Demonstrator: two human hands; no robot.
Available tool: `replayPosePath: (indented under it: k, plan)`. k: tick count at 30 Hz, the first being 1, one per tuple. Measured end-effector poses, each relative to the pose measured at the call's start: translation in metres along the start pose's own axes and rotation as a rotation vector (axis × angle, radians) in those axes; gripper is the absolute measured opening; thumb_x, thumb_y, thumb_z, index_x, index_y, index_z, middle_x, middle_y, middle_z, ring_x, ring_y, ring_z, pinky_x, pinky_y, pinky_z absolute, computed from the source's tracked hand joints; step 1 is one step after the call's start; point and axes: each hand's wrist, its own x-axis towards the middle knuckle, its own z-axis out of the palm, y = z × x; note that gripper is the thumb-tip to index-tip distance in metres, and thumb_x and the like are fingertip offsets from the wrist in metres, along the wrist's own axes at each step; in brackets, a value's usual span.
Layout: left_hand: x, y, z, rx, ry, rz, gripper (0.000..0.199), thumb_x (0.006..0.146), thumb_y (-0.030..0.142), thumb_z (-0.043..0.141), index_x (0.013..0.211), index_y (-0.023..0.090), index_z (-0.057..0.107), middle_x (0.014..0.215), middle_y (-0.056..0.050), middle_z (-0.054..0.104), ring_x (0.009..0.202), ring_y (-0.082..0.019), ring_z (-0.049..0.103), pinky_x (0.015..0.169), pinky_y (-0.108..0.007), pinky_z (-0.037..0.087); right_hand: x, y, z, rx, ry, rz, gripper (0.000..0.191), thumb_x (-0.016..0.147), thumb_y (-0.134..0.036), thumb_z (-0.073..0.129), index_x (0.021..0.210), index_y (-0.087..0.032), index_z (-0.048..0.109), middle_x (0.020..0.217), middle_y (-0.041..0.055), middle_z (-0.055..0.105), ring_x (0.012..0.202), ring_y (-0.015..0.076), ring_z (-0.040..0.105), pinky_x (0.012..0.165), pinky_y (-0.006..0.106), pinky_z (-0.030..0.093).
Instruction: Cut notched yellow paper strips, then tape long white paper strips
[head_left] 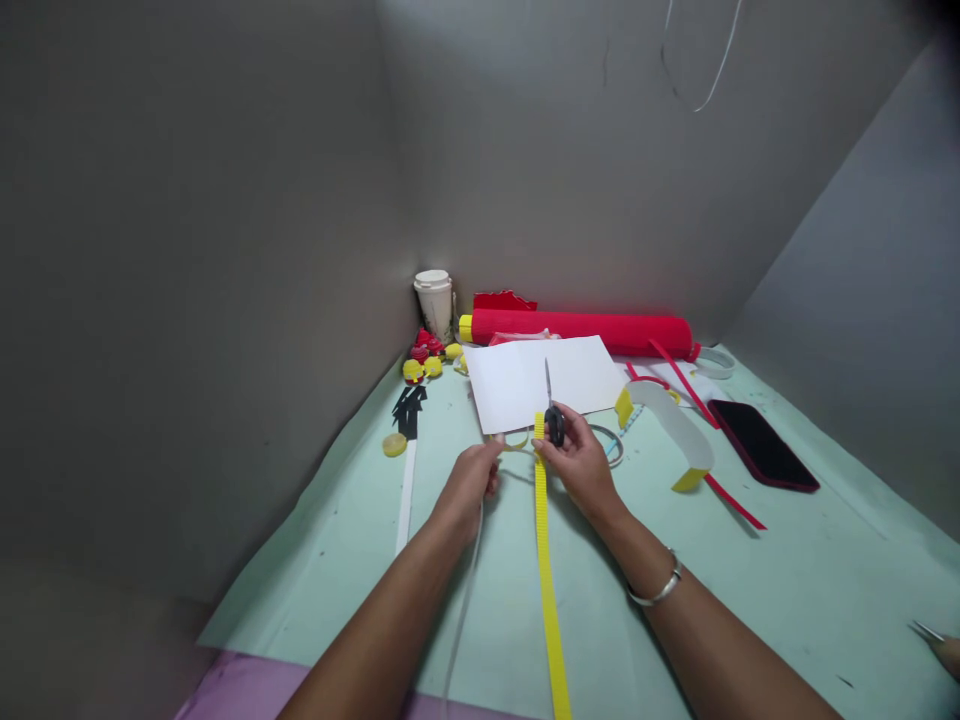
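My right hand (pixel 581 462) is closed around black-handled scissors (pixel 555 425), blades pointing away from me. Its fingertips also meet a long yellow corrugated paper strip (pixel 549 570) that runs down toward me. To the left, my left hand (pixel 474 478) is pinched on a narrow pale strip (pixel 465 600), which trails below the wrist. A small yellowish curl (pixel 517 443) bridges the gap between both hands; which strip it belongs to is unclear. Just beyond the hands lies a white paper sheet (pixel 536 385).
A red roll (pixel 585 328) and a white cup (pixel 434 300) stand by the wall. Yellow and red paper pieces (pixel 424 362), black strips (pixel 408 412) and a tape roll (pixel 394 444) lie left. At right are a phone (pixel 761 445), a curled strip (pixel 679 430) and a pointed tool (pixel 930 632).
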Motion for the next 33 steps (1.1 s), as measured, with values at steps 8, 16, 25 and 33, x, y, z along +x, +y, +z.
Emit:
replayPosePath:
  k: [8, 16, 25, 33]
  plan:
    - [0.006, 0.004, -0.006, -0.346, -0.148, -0.259, 0.025, 0.092, 0.026, 0.05, 0.082, 0.006, 0.062, 0.056, 0.005, 0.04, 0.041, -0.004, 0.04, 0.038, -0.014, 0.028, 0.002, -0.001, -0.001, -0.007, 0.087, 0.025, 0.061, 0.069, -0.028, 0.076, 0.125, -0.02, 0.052, 0.102, 0.0065, 0.066, 0.097, 0.0217, 0.065, 0.092, 0.04, 0.052]
    - [0.001, 0.008, -0.006, -0.339, -0.185, -0.127, 0.004, 0.084, 0.008, 0.06, 0.086, 0.012, 0.061, 0.079, -0.006, 0.066, 0.071, -0.012, 0.066, 0.068, -0.021, 0.054, 0.0, -0.004, 0.001, -0.003, 0.071, 0.041, 0.063, 0.069, -0.029, 0.076, 0.127, -0.021, 0.051, 0.105, 0.0061, 0.067, 0.099, 0.0217, 0.065, 0.093, 0.039, 0.051]
    - [0.002, 0.008, -0.001, -0.09, -0.144, -0.102, 0.007, 0.083, 0.014, 0.063, 0.089, 0.011, 0.06, 0.089, -0.015, 0.073, 0.076, -0.018, 0.07, 0.073, -0.029, 0.056, -0.002, -0.001, 0.001, -0.04, -0.023, 0.08, 0.062, 0.07, -0.027, 0.076, 0.127, -0.021, 0.052, 0.114, 0.0079, 0.066, 0.105, 0.0238, 0.063, 0.095, 0.039, 0.05]
    - [0.003, 0.01, -0.003, 0.033, -0.216, -0.127, 0.014, 0.084, 0.018, 0.063, 0.094, 0.009, 0.066, 0.089, -0.015, 0.073, 0.077, -0.018, 0.07, 0.074, -0.029, 0.056, -0.002, -0.001, 0.002, -0.043, -0.084, 0.093, 0.059, 0.069, -0.024, 0.075, 0.124, -0.021, 0.054, 0.115, 0.0076, 0.066, 0.104, 0.0235, 0.063, 0.097, 0.04, 0.048]
